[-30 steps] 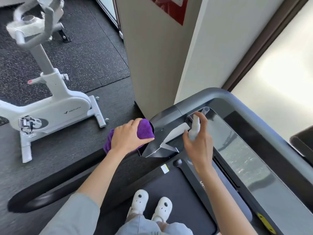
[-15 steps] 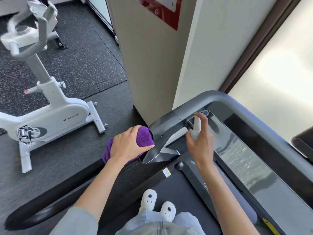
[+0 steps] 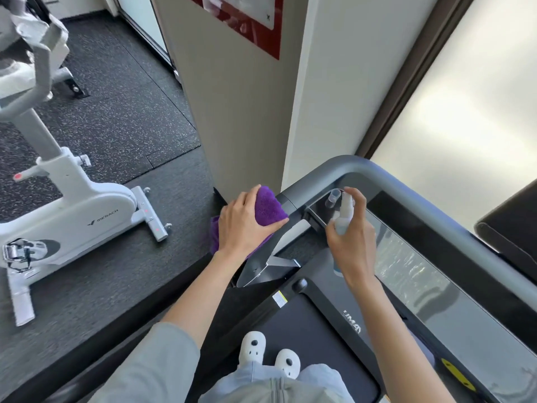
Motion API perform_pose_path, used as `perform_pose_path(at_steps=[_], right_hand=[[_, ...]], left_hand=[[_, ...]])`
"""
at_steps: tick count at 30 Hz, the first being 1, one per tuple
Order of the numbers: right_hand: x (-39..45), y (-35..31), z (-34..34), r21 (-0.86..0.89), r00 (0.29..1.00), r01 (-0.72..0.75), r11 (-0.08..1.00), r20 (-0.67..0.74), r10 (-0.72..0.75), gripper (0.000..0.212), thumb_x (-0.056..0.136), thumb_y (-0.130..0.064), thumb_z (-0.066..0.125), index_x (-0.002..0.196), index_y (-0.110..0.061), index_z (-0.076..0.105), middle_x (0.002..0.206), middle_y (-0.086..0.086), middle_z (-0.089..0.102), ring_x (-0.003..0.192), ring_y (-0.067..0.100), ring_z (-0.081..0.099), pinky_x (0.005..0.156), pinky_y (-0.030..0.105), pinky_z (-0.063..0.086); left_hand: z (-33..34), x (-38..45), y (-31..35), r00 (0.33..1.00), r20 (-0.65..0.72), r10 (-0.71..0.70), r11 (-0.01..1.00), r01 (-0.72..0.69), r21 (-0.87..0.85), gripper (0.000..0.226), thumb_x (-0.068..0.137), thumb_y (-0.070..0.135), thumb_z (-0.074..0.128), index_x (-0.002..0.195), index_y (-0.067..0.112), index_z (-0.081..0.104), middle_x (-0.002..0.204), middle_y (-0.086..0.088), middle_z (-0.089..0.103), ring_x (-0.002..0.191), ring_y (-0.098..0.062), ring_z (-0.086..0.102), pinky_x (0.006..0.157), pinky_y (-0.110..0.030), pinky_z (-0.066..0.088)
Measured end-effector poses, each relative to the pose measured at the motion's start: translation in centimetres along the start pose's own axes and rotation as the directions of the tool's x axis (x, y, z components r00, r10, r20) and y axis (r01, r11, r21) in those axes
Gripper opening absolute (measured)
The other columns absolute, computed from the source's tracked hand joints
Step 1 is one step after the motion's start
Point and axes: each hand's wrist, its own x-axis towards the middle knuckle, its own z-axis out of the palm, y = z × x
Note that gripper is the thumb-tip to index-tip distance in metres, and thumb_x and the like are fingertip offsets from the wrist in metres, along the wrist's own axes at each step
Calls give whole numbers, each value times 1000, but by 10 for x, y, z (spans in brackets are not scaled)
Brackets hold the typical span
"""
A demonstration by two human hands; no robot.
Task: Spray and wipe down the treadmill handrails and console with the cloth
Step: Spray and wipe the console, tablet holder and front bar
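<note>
The left hand covers most of the fluffy purple cloth, gripping it on the grey treadmill handrail. The right hand wraps round a small clear spray bottle, hiding its bottom, above the shiny black console. A white exercise bike, cut off at the edge, stands well apart on the floor.

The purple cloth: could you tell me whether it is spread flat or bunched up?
Bunched: the left hand holds the purple cloth wadded against the handrail.

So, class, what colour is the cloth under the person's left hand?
Purple: the cloth shows best in the head view, under the left hand.
</note>
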Motion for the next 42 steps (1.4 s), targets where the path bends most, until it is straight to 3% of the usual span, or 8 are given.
perform_pose_path(at_steps=[9,19,22,25,30,34,37,42], right_hand=[[18,4,-2,64,994,-37,997,-98,43,52,89,-5,58,125,-36,35,66,-5,49,58,24,48,61,33,37],[20,12,-14,91,983,-104,990,-145,116,59,84,-1,53,129,-34,35,70,-4,47,60,29,48,59,40,44],[18,23,-24,76,968,-137,988,-199,150,57,86,-4,56,130,-34,34,62,-7,48,56,11,50,53,32,38],[14,33,-40,64,951,-145,987,-265,157,56,87,-3,57,132,-30,36,64,-7,47,56,7,52,51,16,33],[21,40,-50,31,939,-210,977,-273,210,54,88,-5,55,132,-29,35,78,5,56,69,33,53,68,32,34],[28,41,-50,47,927,-234,971,-290,238,49,88,-6,54,129,-28,38,68,-1,52,62,23,52,69,33,34],[29,43,-52,95,908,-240,966,-329,258,50,84,-5,52,123,-30,36,64,9,56,59,29,54,69,36,41],[25,45,-53,47,916,-235,971,-323,238,53,85,-3,52,125,-33,34,67,0,51,59,21,51,64,32,33]], left_hand=[[17,8,1,999,41,-17,1000,16,12,101,64,89,45,135,18,49,120,-4,64,106,-25,63,87,-39,48],[16,8,2,999,36,-9,1000,9,-18,95,65,83,58,135,18,50,121,-3,63,106,-24,63,89,-40,48],[17,7,2,1000,28,-10,1000,10,-8,95,65,82,58,135,18,50,119,-3,64,105,-25,63,87,-40,48],[18,8,2,1000,30,-3,1000,3,-5,96,65,82,58,135,17,50,119,-4,64,104,-25,64,87,-41,49],[21,15,7,998,54,11,1000,-11,-16,95,64,80,62,135,18,49,121,-3,62,107,-26,61,89,-40,47],[26,28,21,994,88,71,997,-73,22,96,66,79,61,137,17,47,123,-4,60,109,-27,59,90,-40,44],[29,36,28,989,120,81,995,-88,53,96,67,79,61,138,17,45,124,-5,60,110,-28,58,91,-40,43],[32,34,26,992,84,94,993,-100,66,96,66,80,60,136,15,47,120,-6,61,106,-28,60,88,-41,45]])
